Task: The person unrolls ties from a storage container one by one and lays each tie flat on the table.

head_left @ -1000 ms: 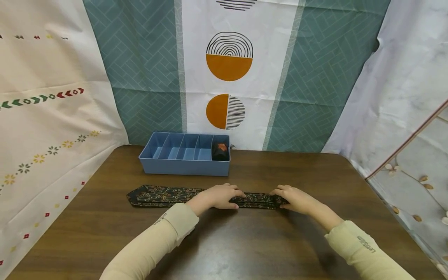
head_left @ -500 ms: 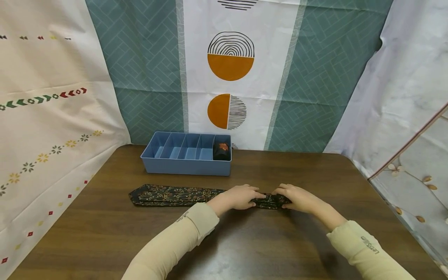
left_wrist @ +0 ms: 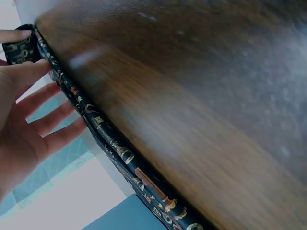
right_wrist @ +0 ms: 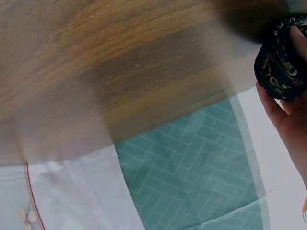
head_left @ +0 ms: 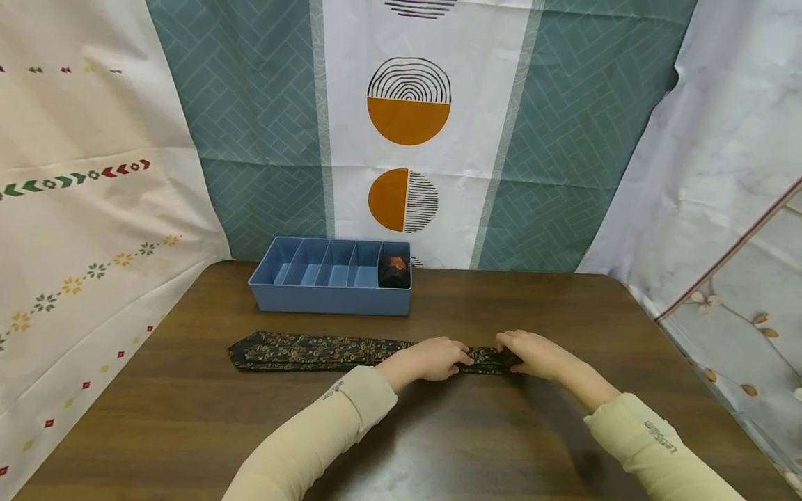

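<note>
A dark necktie [head_left: 307, 349] with a gold pattern lies lengthwise across the table, its pointed wide end at the left. Its right end is coiled into a small roll [right_wrist: 283, 64]. My right hand [head_left: 535, 353] grips that roll, thumb against one face and fingers around its far side in the right wrist view. Just left of the roll, my left hand [head_left: 434, 358] rests on the tie with thumb and index finger. In the left wrist view its fingers [left_wrist: 50, 117] are spread and fairly straight, tips along the tie's edge. My right hand partly hides the roll in the head view.
Behind the tie stands a blue divided box [head_left: 332, 300]. Its rightmost compartment holds a dark rolled item [head_left: 395, 273] with an orange leaf-like mark. The brown wooden table [head_left: 438, 438] ends against patterned curtains [head_left: 564, 160] at the back and sides.
My left hand has slid right along the tie, closer to my right hand, uncovering more of the tie's middle. My right hand has shifted only slightly at the roll.
</note>
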Demonstrator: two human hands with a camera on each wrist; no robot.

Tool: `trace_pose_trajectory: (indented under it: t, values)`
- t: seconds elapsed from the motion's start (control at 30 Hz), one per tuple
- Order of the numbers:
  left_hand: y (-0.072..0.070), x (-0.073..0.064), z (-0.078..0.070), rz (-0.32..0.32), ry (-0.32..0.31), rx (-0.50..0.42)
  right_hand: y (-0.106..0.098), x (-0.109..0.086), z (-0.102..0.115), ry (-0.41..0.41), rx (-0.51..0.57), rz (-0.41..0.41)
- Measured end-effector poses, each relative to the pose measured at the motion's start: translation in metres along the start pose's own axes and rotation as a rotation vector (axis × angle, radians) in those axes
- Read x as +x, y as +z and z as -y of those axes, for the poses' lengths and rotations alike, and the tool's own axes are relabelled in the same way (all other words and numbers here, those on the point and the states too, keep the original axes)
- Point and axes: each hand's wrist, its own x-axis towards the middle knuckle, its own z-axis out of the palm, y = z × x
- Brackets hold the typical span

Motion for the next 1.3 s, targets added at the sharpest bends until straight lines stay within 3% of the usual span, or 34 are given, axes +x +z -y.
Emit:
trace_pose_trajectory:
  t: [0.3, 0.57, 0.8, 1.3]
  values:
    - [-0.003, -0.002, -0.002, -0.002, 0.008, -0.011, -0.001, -0.003, -0.003, 0.068, -0.055, 0.052]
    - [-0.003, 0.002, -0.003, -0.002, 0.016, -0.003, -0.002, -0.006, -0.006, 0.032, -0.069, 0.032]
    - [-0.002, 0.0, -0.003, -0.011, 0.007, -0.002, -0.002, -0.01, -0.007, 0.049, -0.086, 0.069]
    - [-0.001, 0.001, -0.005, -0.011, -0.005, 0.005, 0.001, -0.018, -0.014, 0.016, -0.087, 0.022]
